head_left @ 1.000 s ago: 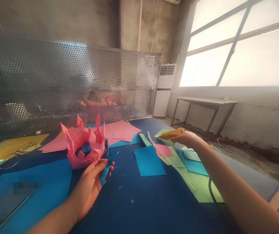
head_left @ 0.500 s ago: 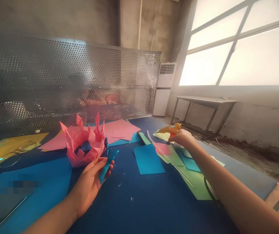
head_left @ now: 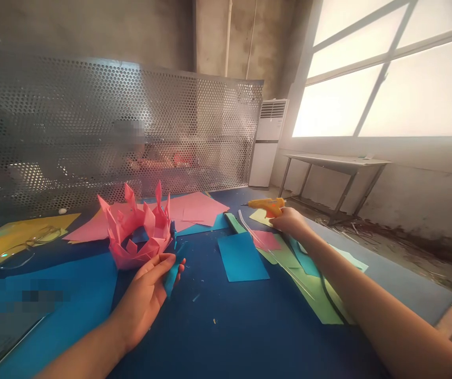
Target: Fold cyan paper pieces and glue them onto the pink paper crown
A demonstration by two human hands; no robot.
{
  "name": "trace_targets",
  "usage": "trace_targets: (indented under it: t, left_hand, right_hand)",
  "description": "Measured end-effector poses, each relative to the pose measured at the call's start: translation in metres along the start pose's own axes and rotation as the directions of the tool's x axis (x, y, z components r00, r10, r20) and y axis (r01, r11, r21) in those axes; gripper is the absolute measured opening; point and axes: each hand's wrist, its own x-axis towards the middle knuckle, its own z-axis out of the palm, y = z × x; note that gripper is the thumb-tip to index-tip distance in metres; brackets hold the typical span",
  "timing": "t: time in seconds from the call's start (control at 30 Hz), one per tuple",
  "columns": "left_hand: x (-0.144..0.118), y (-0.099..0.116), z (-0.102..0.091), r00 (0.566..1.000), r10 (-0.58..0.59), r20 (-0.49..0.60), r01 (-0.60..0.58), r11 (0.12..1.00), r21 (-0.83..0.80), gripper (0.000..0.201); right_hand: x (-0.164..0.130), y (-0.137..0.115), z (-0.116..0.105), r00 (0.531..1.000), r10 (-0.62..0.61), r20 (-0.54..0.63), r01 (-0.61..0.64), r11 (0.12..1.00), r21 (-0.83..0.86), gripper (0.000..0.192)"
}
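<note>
My left hand point(head_left: 153, 287) pinches a folded piece of blue paper point(head_left: 171, 279) between thumb and fingers, low over the table. Just behind it stands a pink folded-paper crown point(head_left: 139, 237) with tall points. A small dark blue paper fold point(head_left: 174, 235) shows at the crown's right edge. Out to the right, my right hand point(head_left: 291, 222) is closed round a yellow hot glue gun point(head_left: 267, 205), whose nozzle points left. Below the gun lie a pale yellow sheet and a small pink sheet point(head_left: 266, 240). A blue square of paper point(head_left: 243, 258) lies flat between my hands.
Glue sticks point(head_left: 275, 258) and a green-handled cutter point(head_left: 234, 223) lie among green sheets point(head_left: 323, 295). Pink sheets point(head_left: 200, 208) are at the back, yellow sheets point(head_left: 24, 237) and glasses point(head_left: 32, 245) at left. A perforated metal screen point(head_left: 194, 131) borders the table; a person is blurred behind it.
My right hand has shifted the glue gun slightly left, and its nozzle has swung to a more level angle. The blue paper in my left hand has turned a little.
</note>
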Motion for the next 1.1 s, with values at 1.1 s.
trace_targets:
  t: [1.1]
  left_hand:
    - [0.005,0.0,0.0,0.998,0.024,-0.055,-0.028,0.997,-0.07,0.017]
  right_hand:
    - [-0.115,-0.101,0.025,0.775,-0.629,0.063,0.613,0.772,0.17,0.016]
